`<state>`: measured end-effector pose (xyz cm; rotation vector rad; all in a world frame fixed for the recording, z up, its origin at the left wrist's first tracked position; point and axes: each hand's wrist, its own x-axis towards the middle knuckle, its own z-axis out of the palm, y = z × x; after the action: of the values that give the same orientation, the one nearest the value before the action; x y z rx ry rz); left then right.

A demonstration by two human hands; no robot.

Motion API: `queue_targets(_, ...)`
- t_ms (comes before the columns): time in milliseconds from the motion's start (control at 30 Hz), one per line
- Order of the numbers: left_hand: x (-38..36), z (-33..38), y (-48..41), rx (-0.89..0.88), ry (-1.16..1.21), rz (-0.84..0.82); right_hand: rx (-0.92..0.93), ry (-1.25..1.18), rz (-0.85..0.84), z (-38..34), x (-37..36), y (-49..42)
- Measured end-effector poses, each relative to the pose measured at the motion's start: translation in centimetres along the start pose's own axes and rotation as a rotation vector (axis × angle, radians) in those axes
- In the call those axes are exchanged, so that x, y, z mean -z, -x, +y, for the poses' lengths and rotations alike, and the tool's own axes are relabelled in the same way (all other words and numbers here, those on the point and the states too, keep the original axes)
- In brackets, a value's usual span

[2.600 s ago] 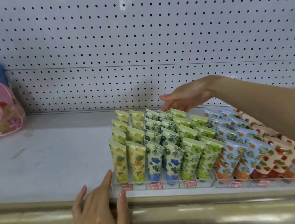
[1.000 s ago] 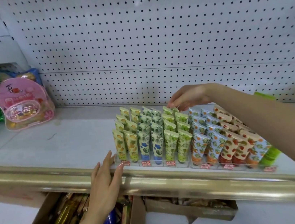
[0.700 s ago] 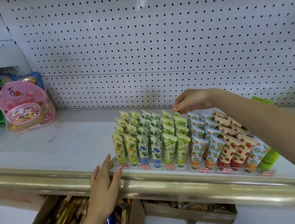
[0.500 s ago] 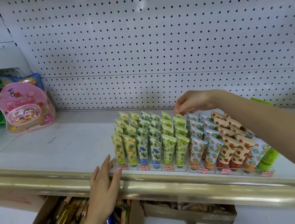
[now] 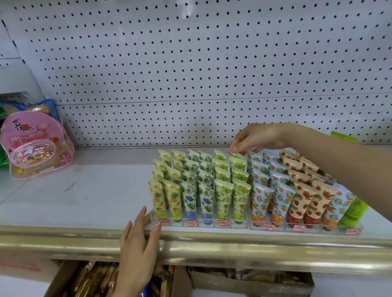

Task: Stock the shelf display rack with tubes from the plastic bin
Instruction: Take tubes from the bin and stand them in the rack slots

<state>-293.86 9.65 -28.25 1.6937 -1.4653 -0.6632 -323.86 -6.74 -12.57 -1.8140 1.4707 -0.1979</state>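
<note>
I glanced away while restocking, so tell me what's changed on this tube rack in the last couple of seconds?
Mainly the view pulled back from the shelf. The right hand stays at the back of the green rows, pinching the top of the rearmost green tube. The left hand still rests flat at the front-left corner of the display rack.

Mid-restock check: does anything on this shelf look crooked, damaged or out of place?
A plain green tube stands in the front row of the right-hand rack, at its right end. It matches none of the patterned tubes beside it, so it looks misplaced. Nothing else stands out.
</note>
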Motion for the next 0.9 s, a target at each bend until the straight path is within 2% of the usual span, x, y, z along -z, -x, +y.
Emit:
queue_targets(267,0.0,-0.3,0.0,-0.006,0.004,0.001,-0.003,0.004,0.012,-0.4,0.0,0.2)
queue_targets(467,-0.2,-0.1,0.0,0.009,0.031,0.002,0.079,-0.044,0.135,-1.9,-0.6,-0.4)
queue_targets(600,-0.1,0.1,0.1,0.014,0.041,-0.001,0.081,0.057,0.091,-2.6,-1.6,-1.2)
queue_targets(900,-0.1,-0.1,0.0,0.012,0.028,-0.003,0.053,0.062,0.096,-2.6,-2.1,-1.7)
